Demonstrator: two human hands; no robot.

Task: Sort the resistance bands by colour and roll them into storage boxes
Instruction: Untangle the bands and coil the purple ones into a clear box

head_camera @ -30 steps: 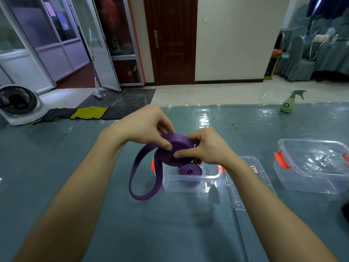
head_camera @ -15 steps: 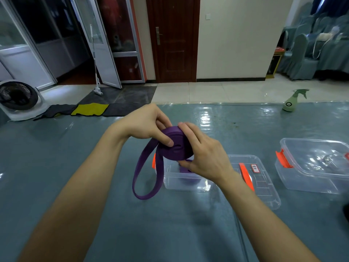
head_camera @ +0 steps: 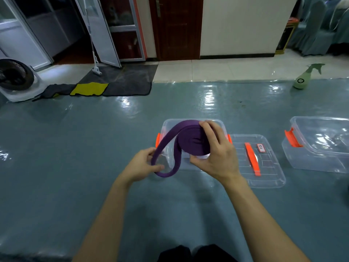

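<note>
Head camera looks down on a glossy blue-grey table (head_camera: 90,148), where both hands work just above a clear storage box (head_camera: 171,123) with orange latches, set near the middle. Right hand (head_camera: 217,157) grips a purple resistance band (head_camera: 190,143) that is mostly wound into a flat coil, fingers curled over its top edge and thumb tucked beneath. A loose loop of the band hangs off the coil toward the near side, and the left hand (head_camera: 139,167) pinches that loop between thumb and curled fingers. Just right of the box lies its clear lid (head_camera: 272,178), with an orange handle and a small label. A second clear box (head_camera: 313,159) stands near the right edge, and a green spray bottle (head_camera: 302,80) lies toward the far right corner.
</note>
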